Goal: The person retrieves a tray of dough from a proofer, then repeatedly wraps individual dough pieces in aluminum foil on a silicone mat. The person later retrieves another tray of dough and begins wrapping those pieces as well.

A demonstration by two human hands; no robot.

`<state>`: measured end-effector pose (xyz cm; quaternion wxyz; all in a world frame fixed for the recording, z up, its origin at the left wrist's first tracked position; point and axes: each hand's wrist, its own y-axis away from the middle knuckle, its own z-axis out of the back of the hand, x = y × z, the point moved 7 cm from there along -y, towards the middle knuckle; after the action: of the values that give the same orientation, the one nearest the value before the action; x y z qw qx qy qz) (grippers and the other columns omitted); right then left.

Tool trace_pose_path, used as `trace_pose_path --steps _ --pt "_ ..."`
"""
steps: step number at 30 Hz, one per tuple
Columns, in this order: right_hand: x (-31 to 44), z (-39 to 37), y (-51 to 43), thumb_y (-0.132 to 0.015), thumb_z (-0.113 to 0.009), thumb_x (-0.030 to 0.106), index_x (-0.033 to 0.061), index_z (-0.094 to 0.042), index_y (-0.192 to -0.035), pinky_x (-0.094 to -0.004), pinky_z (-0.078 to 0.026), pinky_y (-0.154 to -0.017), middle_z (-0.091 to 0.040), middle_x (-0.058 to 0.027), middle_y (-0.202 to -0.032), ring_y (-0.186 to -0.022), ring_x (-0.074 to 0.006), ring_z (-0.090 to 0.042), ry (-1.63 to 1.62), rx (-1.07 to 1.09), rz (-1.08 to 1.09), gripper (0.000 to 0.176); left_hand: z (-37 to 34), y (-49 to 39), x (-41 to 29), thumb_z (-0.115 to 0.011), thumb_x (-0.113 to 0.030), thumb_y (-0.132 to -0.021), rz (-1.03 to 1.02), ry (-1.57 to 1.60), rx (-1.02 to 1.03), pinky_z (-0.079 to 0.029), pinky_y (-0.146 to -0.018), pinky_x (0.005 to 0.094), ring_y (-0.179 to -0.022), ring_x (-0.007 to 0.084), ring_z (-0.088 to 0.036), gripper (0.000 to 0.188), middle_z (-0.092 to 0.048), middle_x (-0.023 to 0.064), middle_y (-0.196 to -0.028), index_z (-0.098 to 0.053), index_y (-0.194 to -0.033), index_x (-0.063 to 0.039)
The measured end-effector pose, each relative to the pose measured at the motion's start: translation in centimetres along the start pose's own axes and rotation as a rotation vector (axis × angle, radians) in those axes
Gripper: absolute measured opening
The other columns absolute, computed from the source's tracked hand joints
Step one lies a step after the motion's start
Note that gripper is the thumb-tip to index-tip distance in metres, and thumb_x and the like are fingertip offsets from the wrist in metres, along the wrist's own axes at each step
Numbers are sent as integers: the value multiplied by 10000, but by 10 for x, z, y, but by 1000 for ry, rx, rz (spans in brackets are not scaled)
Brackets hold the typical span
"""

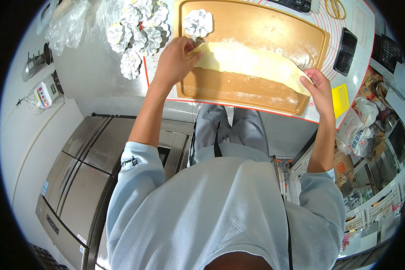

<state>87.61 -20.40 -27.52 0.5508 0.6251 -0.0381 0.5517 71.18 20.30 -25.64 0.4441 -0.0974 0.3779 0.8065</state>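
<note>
A long strip of pale yellow dough (246, 60) stretches across a gold-coloured baking tray (229, 88) dusted with flour. Its left end is pinched by my left hand (180, 59), between thumb and fingers. At the other end, my right hand (319, 87) grips the dough over the tray's right side. Whether the dough's middle rests on the tray or hangs just above it, I cannot tell. A single fluted foil tart mould (198, 23) sits in the tray's upper left corner, just beyond my left hand.
Several foil moulds (131, 37) are heaped left of the tray, near clear plastic bags (69, 27). On the printed mat (352, 44) lie a black phone (345, 51) and a yellow scraper (340, 100). A black scale (295, 4) and yellow rubber bands (335, 8) are at the back.
</note>
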Motion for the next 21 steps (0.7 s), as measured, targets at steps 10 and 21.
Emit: trace_pose_path --steps 10,21 --pt "-21 -8 0 -954 -759 35 -48 -659 -1358 -296 -541 -996 -724 -81 -1253 -1115 -147 -685 -248 69 -127 424 -16 4 3 -805 -198 -957 50 652 266 -541 -909 294 -993 121 -671 527 -748 87 -1193 -633 -1407 18" --pt "-33 -4 42 -942 -766 15 -62 -611 -1378 -339 -570 -996 -720 -111 -1257 -1119 -181 -698 -606 357 -157 469 -16 52 33 -810 -89 -945 225 1031 596 -537 -988 271 -1062 78 -674 421 -737 -13 -1194 -671 -1338 -33"
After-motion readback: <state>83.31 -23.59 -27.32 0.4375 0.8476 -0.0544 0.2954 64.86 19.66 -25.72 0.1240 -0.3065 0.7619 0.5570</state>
